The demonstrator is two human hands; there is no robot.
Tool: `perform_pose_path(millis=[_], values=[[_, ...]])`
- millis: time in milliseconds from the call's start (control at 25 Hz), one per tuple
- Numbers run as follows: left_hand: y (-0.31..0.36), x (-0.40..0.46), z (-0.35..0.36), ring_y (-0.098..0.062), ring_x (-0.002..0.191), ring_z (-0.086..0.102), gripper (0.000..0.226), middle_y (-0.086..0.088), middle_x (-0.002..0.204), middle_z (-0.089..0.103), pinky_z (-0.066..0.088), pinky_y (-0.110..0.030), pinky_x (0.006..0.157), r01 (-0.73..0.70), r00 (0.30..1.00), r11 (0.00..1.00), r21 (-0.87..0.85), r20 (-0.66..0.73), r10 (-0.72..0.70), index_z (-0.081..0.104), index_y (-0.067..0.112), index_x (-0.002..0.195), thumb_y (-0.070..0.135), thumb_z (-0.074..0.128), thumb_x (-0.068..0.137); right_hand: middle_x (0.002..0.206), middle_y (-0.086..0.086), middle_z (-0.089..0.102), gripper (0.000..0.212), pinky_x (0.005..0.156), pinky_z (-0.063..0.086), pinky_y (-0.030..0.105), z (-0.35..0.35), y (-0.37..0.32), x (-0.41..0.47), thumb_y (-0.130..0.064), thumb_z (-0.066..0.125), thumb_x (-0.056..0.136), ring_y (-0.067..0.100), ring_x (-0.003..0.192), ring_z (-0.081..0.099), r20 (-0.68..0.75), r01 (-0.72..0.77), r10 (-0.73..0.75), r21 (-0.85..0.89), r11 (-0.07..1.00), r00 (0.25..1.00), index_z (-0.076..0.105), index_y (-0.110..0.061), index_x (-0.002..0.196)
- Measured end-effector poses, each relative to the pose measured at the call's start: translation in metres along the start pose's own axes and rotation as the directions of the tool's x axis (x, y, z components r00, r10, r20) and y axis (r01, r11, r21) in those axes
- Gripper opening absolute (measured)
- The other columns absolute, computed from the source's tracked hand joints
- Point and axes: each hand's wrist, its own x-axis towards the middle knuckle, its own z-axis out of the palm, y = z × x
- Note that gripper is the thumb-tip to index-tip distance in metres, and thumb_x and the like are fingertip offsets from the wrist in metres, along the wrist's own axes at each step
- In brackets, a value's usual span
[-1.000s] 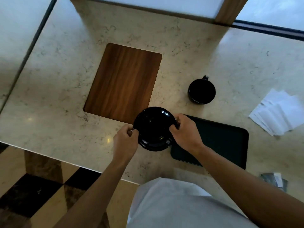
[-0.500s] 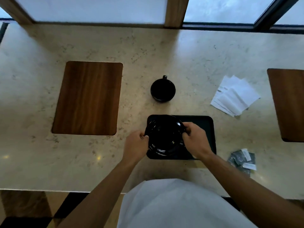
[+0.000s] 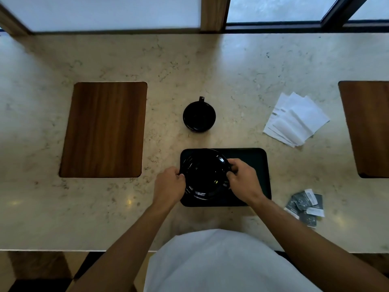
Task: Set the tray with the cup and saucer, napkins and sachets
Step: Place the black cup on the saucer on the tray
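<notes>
Both forearms reach in from the bottom, hands either side of the saucer (image 3: 205, 174). Left hand (image 3: 169, 184) has its fingers curled onto the saucer's left rim; right hand (image 3: 244, 181) pinches the right rim, fingers (image 3: 232, 163) bent around the edge. Saucer is glossy black, round, with concentric rings catching the light, and sits over the left half of the black tray (image 3: 255, 158); can't tell if it's fully down or just above it. Black cup (image 3: 199, 116) stands on the desk (image 3: 231, 76) just beyond the tray, handle pointing away. White napkins (image 3: 295, 119) fanned out far right, dark sachets (image 3: 305, 205) right of the tray. Versus 0.5 s ago: same grip, saucer in about the same place over the tray's left side.
</notes>
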Motion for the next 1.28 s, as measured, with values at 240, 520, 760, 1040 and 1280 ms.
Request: perform_pose_path(millis=[240, 520, 760, 1040, 1280], values=[[-0.007, 0.002, 0.002, -0.018, 0.073, 0.064, 0.013, -0.001, 0.079, 0.068, 0.043, -0.03, 0.06, 0.006, 1.0, 1.0, 0.018, 0.004, -0.006, 0.067, 0.015, 0.088, 0.021, 0.057, 0.094, 0.095, -0.008, 0.067, 0.03, 0.081, 0.063, 0.04, 0.004, 0.001, -0.001, -0.001, 0.056, 0.096, 0.011, 0.087, 0.068, 0.04, -0.029, 0.027, 0.048, 0.998, 0.999, 0.065, -0.018, 0.119], [-0.015, 0.006, 0.002, -0.009, 0.069, 0.06, 0.009, 0.003, 0.075, 0.065, 0.038, -0.024, 0.054, -0.005, 1.0, 1.0, 0.028, 0.006, 0.005, 0.061, 0.019, 0.085, 0.021, 0.059, 0.094, 0.092, -0.01, 0.066, 0.03, 0.081, 0.063, 0.04, 0.009, 0.002, -0.001, -0.001, 0.056, 0.096, 0.011, 0.085, 0.068, 0.061, -0.05, 0.046, 0.066, 0.997, 0.997, 0.064, -0.019, 0.118], [-0.019, 0.009, 0.001, -0.003, 0.068, 0.056, 0.008, 0.008, 0.075, 0.063, 0.035, -0.021, 0.053, -0.018, 1.0, 0.999, 0.051, 0.02, 0.017, 0.061, 0.022, 0.087, 0.022, 0.058, 0.094, 0.095, -0.01, 0.067, 0.031, 0.082, 0.063, 0.04, 0.012, 0.003, 0.0, 0.0, 0.057, 0.096, 0.012, 0.089, 0.068, 0.072, -0.067, 0.061, 0.085, 0.994, 0.995, 0.063, -0.019, 0.12], [-0.019, 0.011, 0.002, -0.003, 0.069, 0.058, 0.008, 0.008, 0.076, 0.065, 0.037, -0.021, 0.054, -0.015, 0.999, 0.999, 0.045, 0.032, 0.013, 0.062, 0.022, 0.087, 0.021, 0.057, 0.094, 0.1, -0.008, 0.069, 0.031, 0.083, 0.063, 0.042, 0.013, 0.004, 0.003, -0.002, 0.057, 0.097, 0.014, 0.092, 0.069, 0.075, -0.075, 0.068, 0.097, 0.992, 0.995, 0.064, -0.02, 0.121], [-0.018, 0.011, 0.003, -0.004, 0.068, 0.058, 0.008, 0.008, 0.075, 0.065, 0.037, -0.022, 0.054, -0.014, 0.999, 0.999, 0.049, 0.03, 0.012, 0.062, 0.022, 0.088, 0.02, 0.056, 0.093, 0.101, -0.007, 0.069, 0.032, 0.083, 0.063, 0.041, 0.012, 0.006, 0.004, -0.003, 0.057, 0.098, 0.014, 0.092, 0.069, 0.074, -0.065, 0.058, 0.102, 0.993, 0.996, 0.064, -0.021, 0.123]])
